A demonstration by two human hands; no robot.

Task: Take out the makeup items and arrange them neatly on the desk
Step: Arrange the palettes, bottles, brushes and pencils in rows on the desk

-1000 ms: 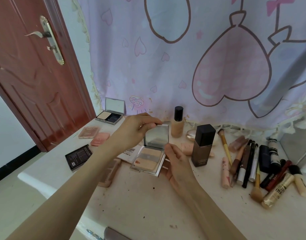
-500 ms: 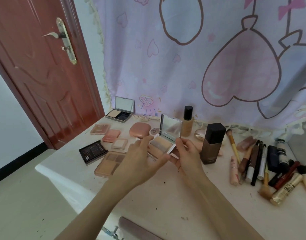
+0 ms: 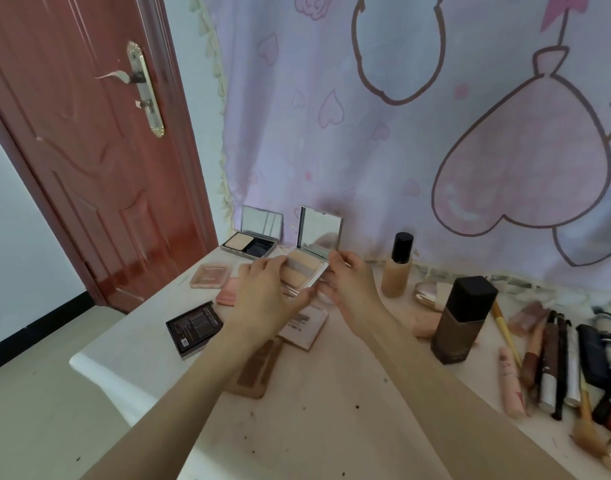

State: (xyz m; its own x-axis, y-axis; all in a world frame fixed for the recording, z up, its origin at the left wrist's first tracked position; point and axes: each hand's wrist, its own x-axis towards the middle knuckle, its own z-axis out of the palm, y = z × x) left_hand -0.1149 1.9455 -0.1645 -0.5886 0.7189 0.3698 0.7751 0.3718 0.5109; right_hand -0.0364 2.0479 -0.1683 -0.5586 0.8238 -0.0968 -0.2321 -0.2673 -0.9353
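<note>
Two hands hold one open mirrored powder compact (image 3: 309,268) above the desk (image 3: 331,420), near its back edge. The left hand (image 3: 266,299) curls its fingers round the compact's left side; the right hand (image 3: 352,289) pinches its right edge. Another open compact (image 3: 250,240) sits behind, a foundation bottle (image 3: 397,268) to the right.
</note>
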